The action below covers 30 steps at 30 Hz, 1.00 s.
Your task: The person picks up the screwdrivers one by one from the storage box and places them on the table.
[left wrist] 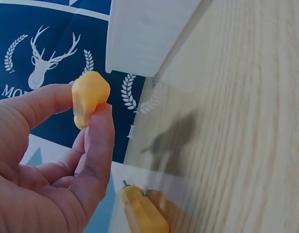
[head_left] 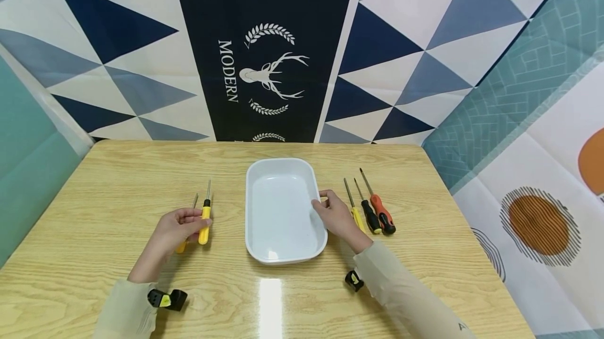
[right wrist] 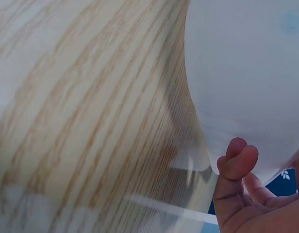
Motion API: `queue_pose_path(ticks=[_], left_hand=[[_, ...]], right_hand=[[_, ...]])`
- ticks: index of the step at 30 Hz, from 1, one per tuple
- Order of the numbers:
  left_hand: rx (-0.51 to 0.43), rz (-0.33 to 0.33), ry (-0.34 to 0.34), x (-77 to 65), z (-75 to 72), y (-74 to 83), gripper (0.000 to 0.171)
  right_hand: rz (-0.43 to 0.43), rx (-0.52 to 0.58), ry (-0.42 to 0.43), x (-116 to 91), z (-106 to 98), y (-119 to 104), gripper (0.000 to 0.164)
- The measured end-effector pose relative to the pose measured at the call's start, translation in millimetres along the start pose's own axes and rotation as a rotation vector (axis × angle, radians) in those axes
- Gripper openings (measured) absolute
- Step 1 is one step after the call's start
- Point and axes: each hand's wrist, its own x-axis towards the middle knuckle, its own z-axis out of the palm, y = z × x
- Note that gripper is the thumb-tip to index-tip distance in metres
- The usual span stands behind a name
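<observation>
My left hand [head_left: 176, 230] pinches a yellow-handled screwdriver [head_left: 205, 225] between thumb and fingers, its shaft pointing toward the back of the table. In the left wrist view the end of that yellow handle shows between the fingertips. Below the hand lies a second yellow screwdriver [left wrist: 145, 213], partly hidden by the hand in the head view. A white rectangular tray [head_left: 283, 208] with nothing in it stands at the middle of the table. At its right side my right hand [head_left: 337, 216] grips the rim, thumb over the inside and fingers outside.
To the right of the right hand lie a yellow screwdriver [head_left: 357, 218], a black one [head_left: 371, 217] and a red-and-black one [head_left: 383, 213], shafts pointing back. The wood-grain table [head_left: 118, 182] ends at a patterned wall cloth [head_left: 269, 119].
</observation>
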Motion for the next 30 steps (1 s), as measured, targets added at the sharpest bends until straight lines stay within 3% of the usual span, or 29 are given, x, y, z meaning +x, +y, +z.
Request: queue_pose_path(ticks=[14,30], left_hand=[[0.046,-0.015,0.007,1.8,0.6,-8.2,0.057],[0.100,0.012,0.035,5.3,7.9,-11.4,0.047]], right_hand=[[-0.004,-0.002,0.005,-1,0,0,0.036],[-0.002,-0.003,-0.003,-1,0,1,0.036]])
